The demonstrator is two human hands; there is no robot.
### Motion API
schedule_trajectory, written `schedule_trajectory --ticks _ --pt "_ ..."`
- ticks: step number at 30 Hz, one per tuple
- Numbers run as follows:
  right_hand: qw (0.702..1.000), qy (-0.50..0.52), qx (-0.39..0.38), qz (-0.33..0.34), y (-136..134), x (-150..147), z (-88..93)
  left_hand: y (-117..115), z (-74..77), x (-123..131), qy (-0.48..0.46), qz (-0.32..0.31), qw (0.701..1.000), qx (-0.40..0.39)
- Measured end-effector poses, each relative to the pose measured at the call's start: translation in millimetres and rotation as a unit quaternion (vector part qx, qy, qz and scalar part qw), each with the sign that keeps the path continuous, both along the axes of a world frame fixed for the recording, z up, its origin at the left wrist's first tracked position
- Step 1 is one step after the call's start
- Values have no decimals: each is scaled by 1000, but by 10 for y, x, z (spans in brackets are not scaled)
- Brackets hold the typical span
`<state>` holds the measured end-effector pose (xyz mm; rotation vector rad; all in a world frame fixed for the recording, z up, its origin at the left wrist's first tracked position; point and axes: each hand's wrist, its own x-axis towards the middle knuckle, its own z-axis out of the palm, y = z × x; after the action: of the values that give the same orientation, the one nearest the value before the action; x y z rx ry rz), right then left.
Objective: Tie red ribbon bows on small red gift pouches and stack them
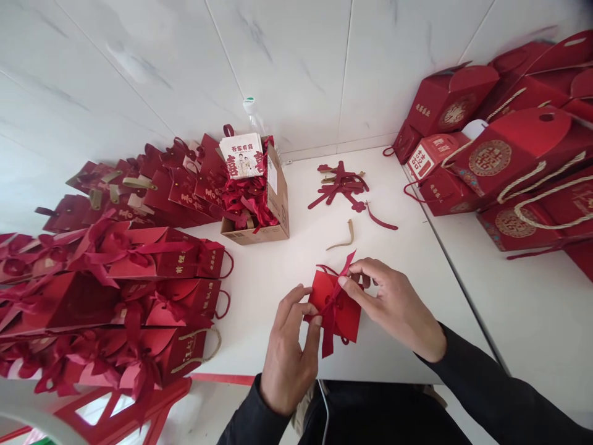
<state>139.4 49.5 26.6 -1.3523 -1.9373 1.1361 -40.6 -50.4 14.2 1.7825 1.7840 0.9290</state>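
Observation:
A small red gift box [348, 321] sits near the table's front edge, with a dark red ribbon [328, 339] crossing its top in a knot or bow. My left hand [291, 346] is at the box's left side, thumb and fingers pinched on a loop of the ribbon. From the right, my right hand [393, 300] pinches the ribbon near its upper end, which sticks up past the fingers. A thin cord handle shows at the box's far edge. Just beyond the box lies a loose tan strap [346, 237].
An open cardboard box [278, 204] holds red ribbons and printed cards [241, 154]. Loose dark red straps [340, 185] lie behind the work spot. Ribboned red boxes [162, 253] and red bags [185, 185] crowd the left; larger red boxes [519, 148] stand right. A plastic bottle [251, 108] stands by the wall.

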Motion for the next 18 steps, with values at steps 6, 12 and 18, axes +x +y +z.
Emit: schedule_trajectory --ticks 6,12,18 --pt "1000 -2 -4 -10 -35 2 11 -13 10 -22 -22 -22 1000 2" --pt "1000 1 -11 -15 -29 15 46 -2 11 -26 -3 -13 1000 0" --pt "1000 0 -27 -16 -37 40 39 26 17 -17 22 -39 999 13"
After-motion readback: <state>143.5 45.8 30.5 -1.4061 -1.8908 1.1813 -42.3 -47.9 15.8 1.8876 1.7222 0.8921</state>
